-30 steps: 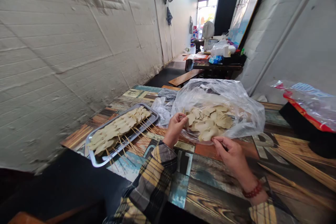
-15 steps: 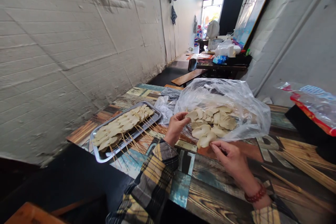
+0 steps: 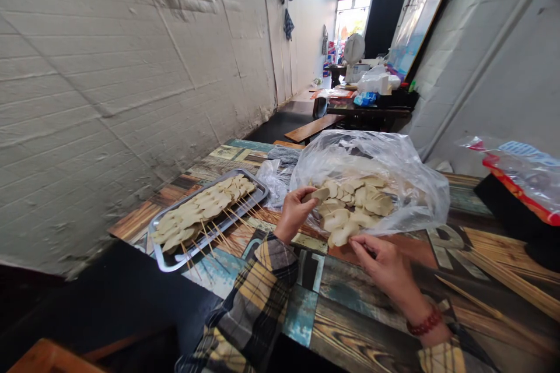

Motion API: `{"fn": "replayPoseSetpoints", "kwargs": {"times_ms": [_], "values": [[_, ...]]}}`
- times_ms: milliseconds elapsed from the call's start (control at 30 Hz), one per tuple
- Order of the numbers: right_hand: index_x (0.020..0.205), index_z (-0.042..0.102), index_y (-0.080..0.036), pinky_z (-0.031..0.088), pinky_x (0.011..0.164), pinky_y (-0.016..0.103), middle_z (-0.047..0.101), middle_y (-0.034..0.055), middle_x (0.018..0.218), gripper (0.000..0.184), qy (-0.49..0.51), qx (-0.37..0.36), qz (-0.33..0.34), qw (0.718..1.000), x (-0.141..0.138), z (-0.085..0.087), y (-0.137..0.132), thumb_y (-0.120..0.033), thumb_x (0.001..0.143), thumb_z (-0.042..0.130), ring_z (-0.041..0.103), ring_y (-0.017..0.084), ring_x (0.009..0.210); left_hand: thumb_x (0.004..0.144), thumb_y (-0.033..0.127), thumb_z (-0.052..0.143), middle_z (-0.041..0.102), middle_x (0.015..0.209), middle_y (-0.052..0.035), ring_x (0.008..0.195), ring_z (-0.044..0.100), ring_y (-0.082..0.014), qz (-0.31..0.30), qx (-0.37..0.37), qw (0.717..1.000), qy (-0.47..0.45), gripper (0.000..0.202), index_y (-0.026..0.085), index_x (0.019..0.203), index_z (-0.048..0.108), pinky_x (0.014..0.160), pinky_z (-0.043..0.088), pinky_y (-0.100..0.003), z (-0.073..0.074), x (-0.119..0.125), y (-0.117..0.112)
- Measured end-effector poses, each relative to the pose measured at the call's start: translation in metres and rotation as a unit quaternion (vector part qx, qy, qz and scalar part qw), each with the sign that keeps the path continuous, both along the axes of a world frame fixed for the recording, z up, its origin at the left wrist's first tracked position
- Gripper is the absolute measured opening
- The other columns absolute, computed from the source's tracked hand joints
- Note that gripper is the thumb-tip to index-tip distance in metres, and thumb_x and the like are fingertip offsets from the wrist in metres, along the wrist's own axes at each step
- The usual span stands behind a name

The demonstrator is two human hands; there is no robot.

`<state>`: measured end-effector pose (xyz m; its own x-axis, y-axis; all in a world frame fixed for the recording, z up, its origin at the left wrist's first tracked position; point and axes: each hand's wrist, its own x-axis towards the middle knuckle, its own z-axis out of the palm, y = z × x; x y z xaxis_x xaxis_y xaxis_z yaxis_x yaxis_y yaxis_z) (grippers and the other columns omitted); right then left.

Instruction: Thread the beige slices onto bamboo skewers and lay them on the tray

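Observation:
My left hand (image 3: 294, 213) pinches one pale flat slice (image 3: 315, 195) at the mouth of a clear plastic bag (image 3: 394, 169) full of such slices (image 3: 356, 204). My right hand (image 3: 381, 264) is closed at the bag's near edge, touching a slice; whether it holds a thin stick I cannot make out. To the left, a metal tray (image 3: 258, 192) carries several skewered slices with their sticks pointing toward me.
A patchwork wooden table (image 3: 341, 309) carries a bundle of bamboo skewers (image 3: 503, 271) at right, a crumpled bag (image 3: 273, 180) and a red-trimmed plastic package (image 3: 520, 178). A white brick wall runs along the left. Benches and another table stand farther down the corridor.
My left hand has lifted one slice out of the pile and turned it edge-on. The right hand has barely moved.

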<state>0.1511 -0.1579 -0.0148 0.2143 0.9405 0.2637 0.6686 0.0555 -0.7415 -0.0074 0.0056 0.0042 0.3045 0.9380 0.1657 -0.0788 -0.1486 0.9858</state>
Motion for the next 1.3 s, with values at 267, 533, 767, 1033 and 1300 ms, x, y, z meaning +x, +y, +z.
{"fn": "replayPoseSetpoints", "kwargs": {"times_ms": [267,533,767,1033,1300], "values": [[0.087,0.074,-0.022,0.047,0.063,0.026,0.074,0.0029,0.079,0.036,-0.024,-0.01,-0.011,1.0,0.001,-0.001,0.0,-0.043,0.091,0.045,0.068,0.02,0.071,0.068,0.019,0.064,0.065,0.073,-0.0009,0.07,0.056,-0.0147,0.008,0.112,0.989,0.096,0.008,0.017,0.074,0.069,0.065,0.041,-0.023,0.002,-0.001,-0.003],[0.082,0.073,-0.022,0.047,0.06,0.024,0.074,0.0017,0.077,0.032,-0.018,-0.006,-0.014,1.0,-0.005,0.012,0.0,-0.037,0.09,0.047,0.068,0.019,0.069,0.067,0.017,0.064,0.065,0.071,-0.0018,0.074,0.058,-0.0162,-0.001,0.127,0.987,0.101,0.007,0.017,0.072,0.069,0.068,0.043,-0.024,-0.001,0.0,-0.002],[0.078,0.071,-0.02,0.047,0.061,0.023,0.071,0.0011,0.067,0.032,-0.002,-0.006,-0.009,1.0,-0.006,0.014,0.001,-0.036,0.09,0.046,0.065,0.017,0.062,0.065,0.022,0.068,0.064,0.072,-0.0014,0.069,0.054,-0.0139,-0.039,0.052,0.996,0.061,0.011,0.016,0.074,0.069,0.063,0.04,-0.023,-0.001,0.004,-0.007],[0.082,0.073,-0.02,0.05,0.063,0.024,0.074,0.0028,0.076,0.033,-0.006,0.014,-0.016,1.0,-0.004,0.008,0.001,-0.038,0.09,0.046,0.068,0.018,0.067,0.059,0.023,0.076,0.057,0.067,0.0025,0.06,0.046,-0.0072,-0.054,-0.103,0.989,-0.086,0.02,0.014,0.073,0.064,0.057,0.034,-0.02,0.004,0.003,-0.008],[0.087,0.074,-0.021,0.054,0.068,0.029,0.076,0.0055,0.088,0.032,-0.006,0.023,-0.011,1.0,0.001,-0.005,0.001,-0.041,0.09,0.048,0.071,0.022,0.078,0.053,0.029,0.083,0.059,0.07,0.0007,0.058,0.047,-0.0067,-0.064,-0.195,0.97,-0.134,0.032,0.013,0.075,0.066,0.053,0.03,-0.021,0.002,0.001,-0.007]]}}
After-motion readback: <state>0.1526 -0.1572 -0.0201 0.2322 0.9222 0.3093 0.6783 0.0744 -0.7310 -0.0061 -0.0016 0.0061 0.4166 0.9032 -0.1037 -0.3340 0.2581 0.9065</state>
